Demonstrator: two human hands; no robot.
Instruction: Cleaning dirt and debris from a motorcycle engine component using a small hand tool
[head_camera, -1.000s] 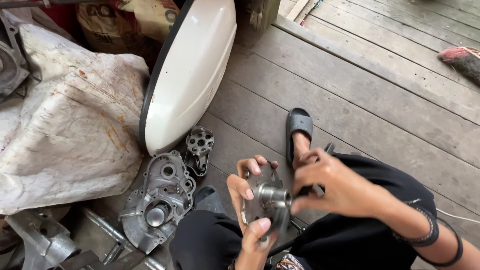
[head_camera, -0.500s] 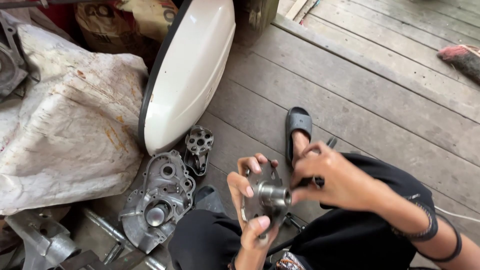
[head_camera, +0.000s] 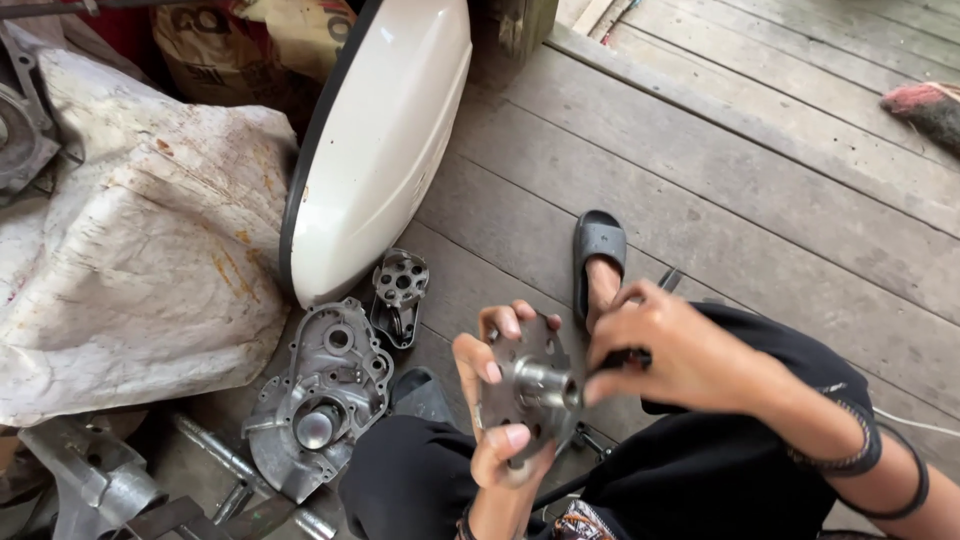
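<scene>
Hands (head_camera: 600, 385) around ridged, round metal hub (head_camera: 532, 385)

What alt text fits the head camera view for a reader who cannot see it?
A seated person's left hand grips a round metal hub while the right hand holds a thin dark tool to its centre. On the plank floor beside them lie a grey engine cover, a white curved panel and a stained cloth.

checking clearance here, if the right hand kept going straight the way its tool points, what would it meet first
The right hand points its dark tool leftward at the round metal hub held in the left hand. It would probably meet the hub's central shaft first; the tip looks at or almost touching it, though depth is unclear.
</scene>
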